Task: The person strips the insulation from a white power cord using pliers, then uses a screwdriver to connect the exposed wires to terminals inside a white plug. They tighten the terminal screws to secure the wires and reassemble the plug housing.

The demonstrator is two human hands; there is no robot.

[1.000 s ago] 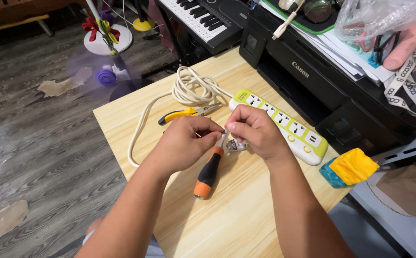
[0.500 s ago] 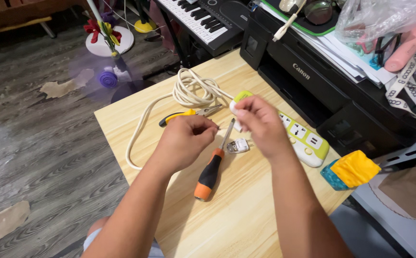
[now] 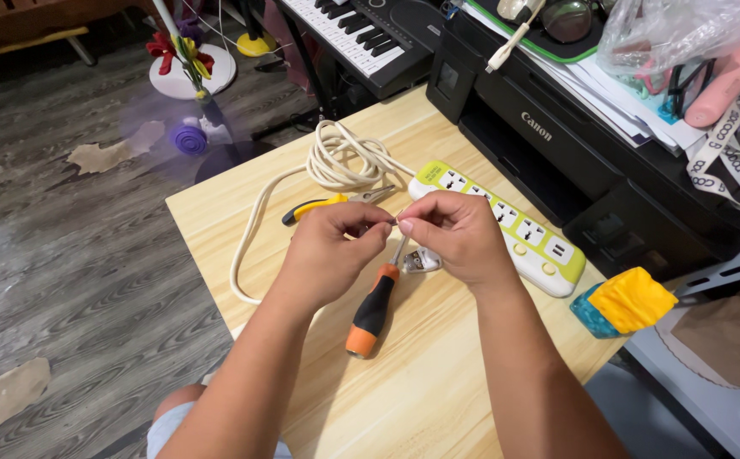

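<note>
Your fingers point(image 3: 387, 223) meet tip to tip above the middle of the bench point(image 3: 438, 382). Both hands pinch the same tiny part point(image 3: 394, 222) between thumb and forefinger; it's too small to tell what it is. Left hand point(image 3: 332, 251) is curled closed, knuckles up, pinching from the left. Right hand point(image 3: 455, 234) is closed too, pinching from the right, other fingers folded under.

Just below the pinch lies a screwdriver point(image 3: 374, 302) with a black and orange handle, flat on the bench, shaft pointing up toward your fingers, handle toward the near edge. Touching or just beside its shaft sits a small white plug piece point(image 3: 424, 260), partly under your right hand.

Behind your left hand lie pliers point(image 3: 327, 205) with yellow grips, jaws pointing right, partly hidden by the hand. A white cord point(image 3: 340, 161) is coiled toward the far edge, with one loop running down along the left edge. A white and green power strip point(image 3: 506, 229) lies slanted along the right edge, just past your right hand.

Off the right edge a yellow and teal sponge point(image 3: 625, 302) sits beside the strip's end. A black printer point(image 3: 574, 161) stands right of the bench, and a keyboard point(image 3: 353, 34) stands past the far corner.
</note>
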